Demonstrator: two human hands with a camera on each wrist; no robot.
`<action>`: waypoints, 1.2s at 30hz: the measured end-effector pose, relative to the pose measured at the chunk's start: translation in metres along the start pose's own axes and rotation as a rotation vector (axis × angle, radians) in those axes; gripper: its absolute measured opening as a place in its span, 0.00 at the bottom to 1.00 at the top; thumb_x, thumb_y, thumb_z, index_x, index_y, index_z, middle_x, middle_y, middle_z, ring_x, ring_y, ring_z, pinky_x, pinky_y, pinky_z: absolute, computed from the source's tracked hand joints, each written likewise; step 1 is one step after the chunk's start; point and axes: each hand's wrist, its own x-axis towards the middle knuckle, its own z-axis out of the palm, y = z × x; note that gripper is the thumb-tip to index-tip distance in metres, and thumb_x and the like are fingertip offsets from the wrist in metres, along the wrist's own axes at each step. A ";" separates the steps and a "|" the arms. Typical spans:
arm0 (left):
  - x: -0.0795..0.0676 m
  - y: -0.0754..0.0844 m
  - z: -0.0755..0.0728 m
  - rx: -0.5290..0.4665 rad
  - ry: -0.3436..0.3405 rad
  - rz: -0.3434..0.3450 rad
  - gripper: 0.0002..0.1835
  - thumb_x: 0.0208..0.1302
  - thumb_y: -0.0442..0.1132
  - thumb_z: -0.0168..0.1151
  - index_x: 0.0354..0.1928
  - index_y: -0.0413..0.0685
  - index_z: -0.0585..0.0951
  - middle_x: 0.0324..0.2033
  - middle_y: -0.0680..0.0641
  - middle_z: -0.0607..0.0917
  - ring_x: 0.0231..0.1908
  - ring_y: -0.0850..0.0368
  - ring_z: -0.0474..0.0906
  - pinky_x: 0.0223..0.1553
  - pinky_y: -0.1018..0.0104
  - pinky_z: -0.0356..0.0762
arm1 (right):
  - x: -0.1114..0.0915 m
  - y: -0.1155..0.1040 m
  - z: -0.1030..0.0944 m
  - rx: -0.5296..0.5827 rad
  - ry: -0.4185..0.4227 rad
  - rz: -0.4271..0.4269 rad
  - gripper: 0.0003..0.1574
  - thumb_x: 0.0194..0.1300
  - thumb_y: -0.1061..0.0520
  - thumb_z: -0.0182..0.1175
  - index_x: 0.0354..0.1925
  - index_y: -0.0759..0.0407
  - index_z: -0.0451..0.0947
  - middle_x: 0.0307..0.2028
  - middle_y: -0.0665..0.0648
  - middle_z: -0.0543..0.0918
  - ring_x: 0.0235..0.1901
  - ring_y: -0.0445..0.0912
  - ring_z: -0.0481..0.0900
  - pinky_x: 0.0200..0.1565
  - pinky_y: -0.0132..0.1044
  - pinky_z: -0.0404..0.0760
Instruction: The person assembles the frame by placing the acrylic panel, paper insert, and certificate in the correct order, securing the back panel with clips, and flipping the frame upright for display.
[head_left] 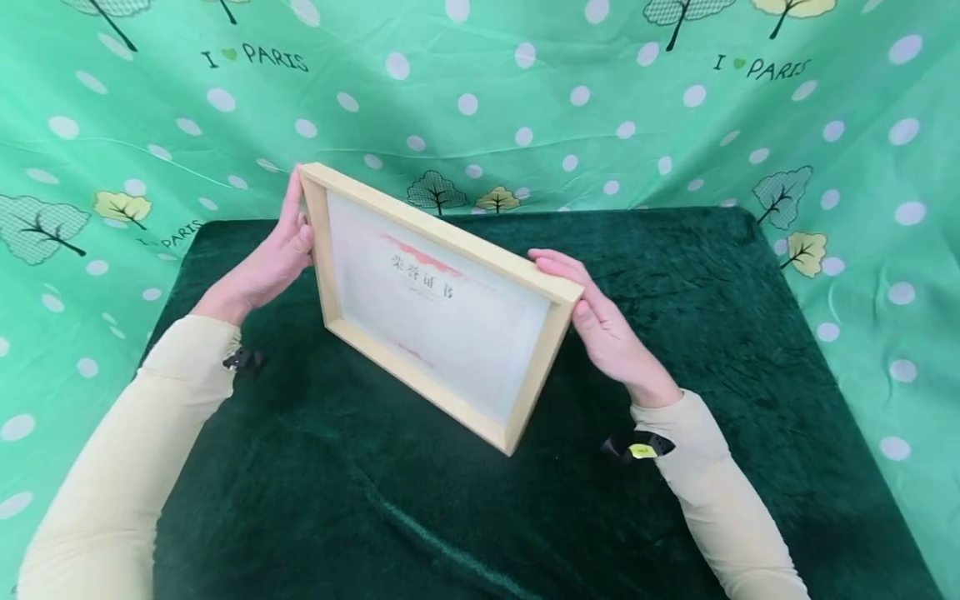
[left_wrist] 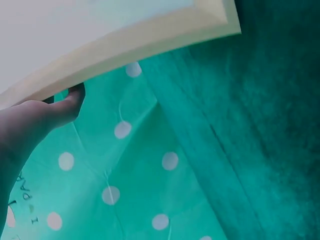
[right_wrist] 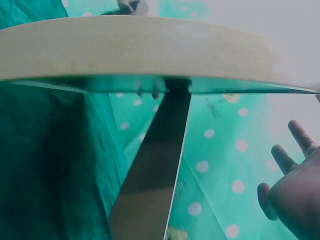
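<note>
A pale wooden picture frame (head_left: 420, 375) is held up tilted in the air, its right side lower than its left. Inside it lies a white certificate (head_left: 450, 333) with a red band and Chinese characters. My left hand (head_left: 273, 254) grips the left side near the top corner, thumb bent against the wood. At the upper right corner my right hand (head_left: 607, 333) holds the frame, fingers reaching over the top edge and thumb by the side. The right wrist view shows several fingers of it spread behind the frame, beside a dark support leg (right_wrist: 155, 175).
Dark green plush cloth (head_left: 300, 500) covers the table under the frame. Light green dotted curtains (head_left: 525, 108) with printed trees hang behind and at both sides. Each forearm has a beige sleeve (head_left: 112, 483) and a black wrist strap (head_left: 652, 444).
</note>
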 end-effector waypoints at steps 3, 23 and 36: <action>-0.003 -0.001 0.006 0.008 -0.013 -0.007 0.44 0.56 0.60 0.53 0.63 0.83 0.32 0.65 0.45 0.41 0.62 0.47 0.40 0.52 0.32 0.29 | -0.003 0.000 -0.009 0.059 0.027 0.038 0.38 0.67 0.39 0.34 0.66 0.59 0.50 0.65 0.59 0.52 0.59 0.56 0.55 0.54 0.45 0.61; -0.026 -0.002 0.055 0.132 -0.119 0.072 0.52 0.52 0.63 0.54 0.62 0.77 0.24 0.65 0.57 0.31 0.63 0.44 0.35 0.51 0.32 0.44 | -0.011 0.005 -0.067 0.326 0.318 0.165 0.31 0.69 0.43 0.28 0.64 0.54 0.57 0.49 0.60 0.66 0.46 0.50 0.67 0.44 0.37 0.67; -0.040 -0.006 0.082 0.201 -0.183 0.128 0.57 0.51 0.63 0.57 0.62 0.70 0.21 0.64 0.57 0.27 0.63 0.44 0.36 0.50 0.32 0.50 | -0.025 0.006 -0.085 0.457 0.357 0.165 0.30 0.70 0.45 0.30 0.64 0.56 0.57 0.45 0.60 0.68 0.44 0.49 0.68 0.43 0.36 0.67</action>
